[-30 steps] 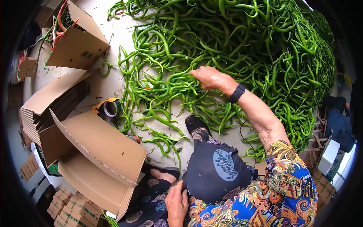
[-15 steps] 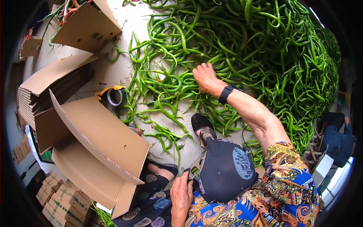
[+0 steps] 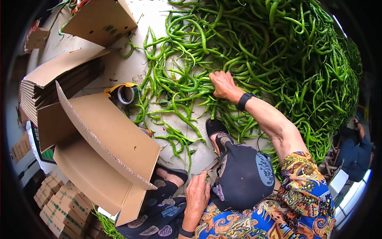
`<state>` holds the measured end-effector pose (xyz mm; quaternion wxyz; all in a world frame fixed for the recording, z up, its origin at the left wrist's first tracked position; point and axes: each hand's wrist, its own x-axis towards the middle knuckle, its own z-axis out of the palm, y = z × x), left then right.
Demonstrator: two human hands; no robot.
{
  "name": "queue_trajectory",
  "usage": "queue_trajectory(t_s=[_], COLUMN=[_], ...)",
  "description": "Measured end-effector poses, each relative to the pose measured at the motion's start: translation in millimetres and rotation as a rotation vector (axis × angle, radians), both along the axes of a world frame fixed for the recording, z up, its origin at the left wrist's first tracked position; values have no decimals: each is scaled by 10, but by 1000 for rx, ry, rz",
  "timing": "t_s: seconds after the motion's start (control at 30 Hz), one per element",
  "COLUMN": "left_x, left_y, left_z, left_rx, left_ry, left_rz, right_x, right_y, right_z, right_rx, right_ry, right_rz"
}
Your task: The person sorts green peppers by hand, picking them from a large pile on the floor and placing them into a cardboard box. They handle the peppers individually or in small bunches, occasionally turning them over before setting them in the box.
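Note:
My right hand (image 3: 225, 85), with a black band on its wrist, reaches to the near left edge of a large heap of long green chili peppers (image 3: 310, 79). Its fingers curl down and close on peppers there; the fingertips are partly hidden. Low by my lap, my left hand (image 3: 197, 195) holds nothing that I can see. Its fingers lie extended beside my dark trouser knee (image 3: 238, 175), close to a greyish strip on the floor. Looser peppers (image 3: 175, 139) are spread between the heap and my feet.
An open cardboard box (image 3: 115, 127) stands to my left, with flattened cardboard (image 3: 63, 71) stacked behind it. A tape roll (image 3: 126, 95) sits by its far corner. Another carton (image 3: 101, 24) is at the upper left. Packed boxes (image 3: 67, 207) lie lower left. Another person (image 3: 354, 151) is at the right.
The view has shifted slightly, moving the scene a little to the right. My right hand stays at the heap's edge with its fingers curled. My left hand has moved slightly up by the knee.

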<state>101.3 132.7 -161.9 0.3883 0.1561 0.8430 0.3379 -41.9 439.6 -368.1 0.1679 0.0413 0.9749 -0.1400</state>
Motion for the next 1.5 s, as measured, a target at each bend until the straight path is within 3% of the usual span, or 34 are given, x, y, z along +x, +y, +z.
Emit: queue_trajectory(t_s=[0.13,0.17,0.23,0.3,0.4,0.5,0.67,0.7,0.87,1.1,1.23,1.37,1.5], left_x=[-10,-12,-20,-36,-28,19,42,93,113,-89,-297,-447,-505], left_y=[0,9,27,43,30,12,4,-27,-104,-39,130,174,233], left_z=[-20,-26,-20,0,10,-25,18,50,155,339,626,988,1322], left_rx=[8,12,22,25,24,29,85,92,89,398,739,916,1031], left_ry=[6,11,4,-11,3,52,116,125,182,3,-318,-358,-327], left_rz=[14,17,12,11,20,31,10,12,19,241,560,634,653], right_x=[218,257,239,225,138,82,96,60,-38,156,429,809,1193], right_y=[-68,-50,78,140,92,97,416,353,373,290,-26,-472,-918], right_z=[102,137,34,52,544,1090,969,1197,1860,2890,3540,4053,4216], right_rx=[13,-14,-89,-135,-179,-305,-728,-1066,-1215,-1406,-1434,-1454,-1560], right_ry=[69,124,-97,-15,78,153,52,69,82,15,-33,-66,-175], right_rz=[223,165,-110,-119,-72,-195,-483,-559,-638,-622,-598,-587,-639])
